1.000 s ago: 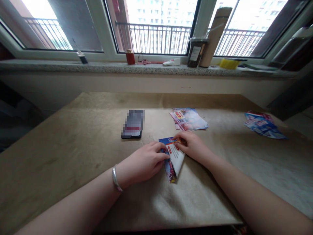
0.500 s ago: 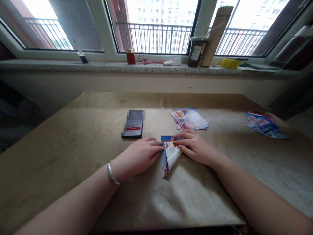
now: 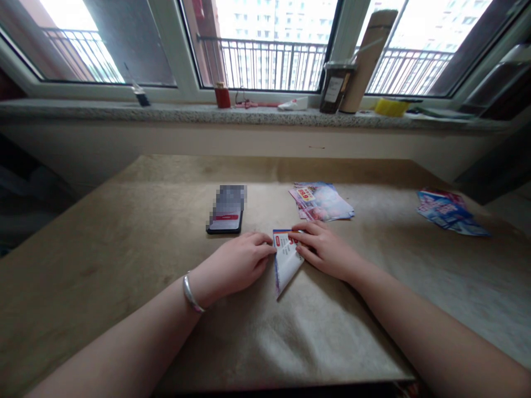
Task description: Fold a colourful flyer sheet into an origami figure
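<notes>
A paper flyer (image 3: 286, 265) lies folded into a triangle on the table, its white printed side up. Blue shows along its top and left edges, and its narrow point faces me. My left hand (image 3: 245, 260), with a silver bangle at the wrist, rests at the flyer's left edge. Its fingers reach out and the tips touch the paper. From the right, my right hand (image 3: 329, 249) lays its spread fingers over the upper part of the flyer, pressing on it. The fingers cover some of the print.
Beyond my left hand lies a phone (image 3: 226, 210). Colourful flyers (image 3: 323, 202) are stacked past my right hand, and folded blue papers (image 3: 450, 213) lie far right on the table (image 3: 124, 265). A jar (image 3: 334, 88) and a cardboard tube (image 3: 367, 63) stand on the windowsill.
The white flap has moved left across the flyer, covering most of the blue strip. My right hand has shifted slightly left with it; the left hand has barely moved.
</notes>
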A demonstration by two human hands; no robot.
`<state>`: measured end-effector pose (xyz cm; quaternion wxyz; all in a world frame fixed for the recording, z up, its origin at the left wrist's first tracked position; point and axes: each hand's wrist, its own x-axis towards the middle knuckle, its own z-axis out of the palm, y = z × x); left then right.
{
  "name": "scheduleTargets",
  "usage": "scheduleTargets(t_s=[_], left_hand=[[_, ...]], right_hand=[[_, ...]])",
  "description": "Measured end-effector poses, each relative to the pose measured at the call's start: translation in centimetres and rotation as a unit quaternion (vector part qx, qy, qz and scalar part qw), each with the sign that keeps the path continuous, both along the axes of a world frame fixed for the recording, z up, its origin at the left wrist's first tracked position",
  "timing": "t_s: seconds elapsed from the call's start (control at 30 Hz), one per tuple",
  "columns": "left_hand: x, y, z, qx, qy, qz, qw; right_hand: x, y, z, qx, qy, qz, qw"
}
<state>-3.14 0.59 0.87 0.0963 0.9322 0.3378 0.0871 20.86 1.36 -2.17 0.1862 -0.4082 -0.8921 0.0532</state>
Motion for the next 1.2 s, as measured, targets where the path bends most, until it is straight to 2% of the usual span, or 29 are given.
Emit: scheduleTargets(t_s=[0.83, 1.2], left_hand=[[0.9, 0.4, -1.0, 0.042, -0.008, 0.012, 0.999], [2.3, -0.3, -1.9, 0.066, -0.003, 0.072, 0.995]], right_hand=[[0.0, 0.4, -0.8, 0.009, -0.008, -0.028, 1.0], [-0.1, 0.4, -0.8, 0.008, -0.01, -0.033, 0.999]])
